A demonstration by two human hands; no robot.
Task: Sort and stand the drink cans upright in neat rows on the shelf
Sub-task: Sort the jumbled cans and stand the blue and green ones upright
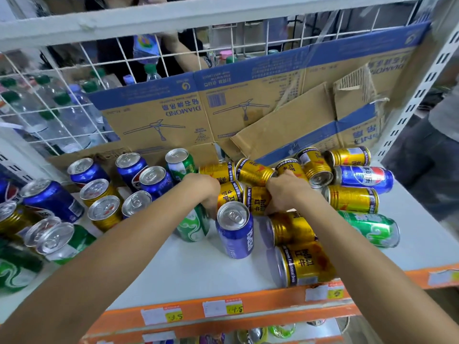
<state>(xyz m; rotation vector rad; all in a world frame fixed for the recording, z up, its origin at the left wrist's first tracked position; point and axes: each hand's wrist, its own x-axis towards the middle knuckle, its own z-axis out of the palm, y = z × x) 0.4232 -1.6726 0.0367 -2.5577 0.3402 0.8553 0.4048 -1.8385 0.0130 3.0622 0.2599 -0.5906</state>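
Glossy metal cans [352, 198] — bright silvery tops; matt corrugated cardboard [285, 125] behind; smooth white shelf [198, 269] — painted wire grid [62, 78].

Two bare forearms reach up from the lower corners of the frame and converge toward its middle. The left hand [205, 189] sits just left of centre, back of the hand facing up, wrist bent downward, fingers curled under and out of sight. The right hand [285, 192] sits just right of centre at the same height, also knuckles up, fingers folded down and hidden. The two hands are near each other but apart. Both arms are extended almost straight, unsleeved.
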